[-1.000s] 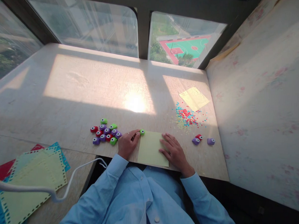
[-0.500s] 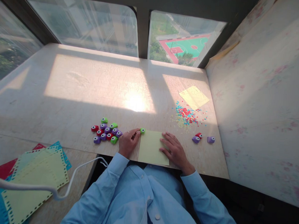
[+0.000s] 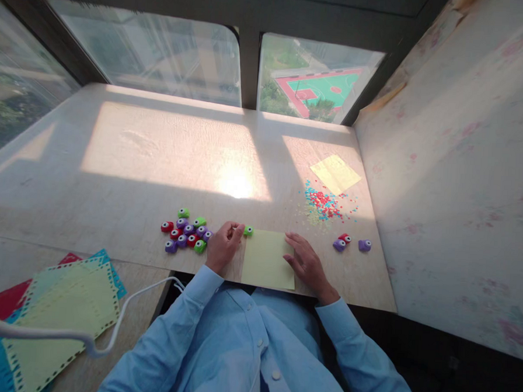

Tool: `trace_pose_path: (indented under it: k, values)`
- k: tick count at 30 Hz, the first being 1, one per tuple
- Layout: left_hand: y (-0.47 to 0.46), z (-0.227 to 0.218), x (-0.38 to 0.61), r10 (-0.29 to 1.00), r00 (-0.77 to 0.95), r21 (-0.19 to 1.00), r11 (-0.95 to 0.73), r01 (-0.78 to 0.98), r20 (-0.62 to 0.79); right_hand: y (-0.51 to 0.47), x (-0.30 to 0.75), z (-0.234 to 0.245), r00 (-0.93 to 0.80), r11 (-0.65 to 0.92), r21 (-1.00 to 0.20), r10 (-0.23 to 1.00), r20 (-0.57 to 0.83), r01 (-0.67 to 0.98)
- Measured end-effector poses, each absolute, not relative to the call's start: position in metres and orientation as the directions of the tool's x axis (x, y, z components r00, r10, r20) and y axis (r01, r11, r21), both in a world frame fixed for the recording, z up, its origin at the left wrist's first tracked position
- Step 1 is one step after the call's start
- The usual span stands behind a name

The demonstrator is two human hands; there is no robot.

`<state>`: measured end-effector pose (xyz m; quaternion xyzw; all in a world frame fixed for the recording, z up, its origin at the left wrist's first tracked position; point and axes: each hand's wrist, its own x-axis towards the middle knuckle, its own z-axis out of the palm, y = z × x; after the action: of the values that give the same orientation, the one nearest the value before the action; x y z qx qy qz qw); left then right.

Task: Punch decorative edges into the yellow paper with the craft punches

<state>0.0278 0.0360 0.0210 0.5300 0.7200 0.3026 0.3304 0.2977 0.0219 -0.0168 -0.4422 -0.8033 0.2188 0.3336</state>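
Observation:
A pale yellow sheet of paper [image 3: 267, 260] lies at the table's front edge before me. At its top left corner sits a small green paper punch [image 3: 248, 231] with a dark shape on its white top. My left hand [image 3: 224, 247] is closed, thumb and index finger gripping the punch from the left. Along the paper's right edge rests my right hand [image 3: 307, 263], open, its fingertips on the sheet. Left of my left hand, several punches [image 3: 188, 229] in purple, red and green stand in a cluster.
At right lie two purple punches [image 3: 364, 245] and a red one. Behind them are scattered paper bits [image 3: 325, 204] and a yellow sheet [image 3: 335, 174]. Hole-edged coloured sheets [image 3: 69, 303] lie at left, crossed by a white cable [image 3: 121, 323]. A papered wall [image 3: 446, 188] bounds the right.
The view has tilted slightly. My left hand stays at the punch on the paper's corner, its fingers slightly shifted. The right hand's fingers have drawn slightly toward the paper's right edge.

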Motion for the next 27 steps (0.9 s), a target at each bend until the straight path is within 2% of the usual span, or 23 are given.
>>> trace_pose_path:
  k: [4, 9, 16, 27]
  values:
    - [0.053, 0.034, 0.028, 0.94, -0.138, 0.645, 0.317, 0.695, -0.313, 0.022, 0.297, -0.018, -0.373, 0.503, -0.667, 0.862, 0.342, 0.55]
    - [0.065, 0.041, 0.032, 0.913, -0.14, 0.527, 0.341, 0.779, -0.383, 0.023, 0.297, -0.017, -0.352, 0.496, -0.679, 0.867, 0.353, 0.541]
    - [0.066, 0.04, 0.033, 0.902, -0.148, 0.479, 0.347, 0.806, -0.405, 0.023, 0.297, -0.014, -0.361, 0.491, -0.685, 0.869, 0.339, 0.538]
    - [0.069, 0.042, 0.032, 0.895, -0.116, 0.489, 0.34, 0.803, -0.432, 0.024, 0.297, -0.012, -0.363, 0.488, -0.697, 0.87, 0.335, 0.526]
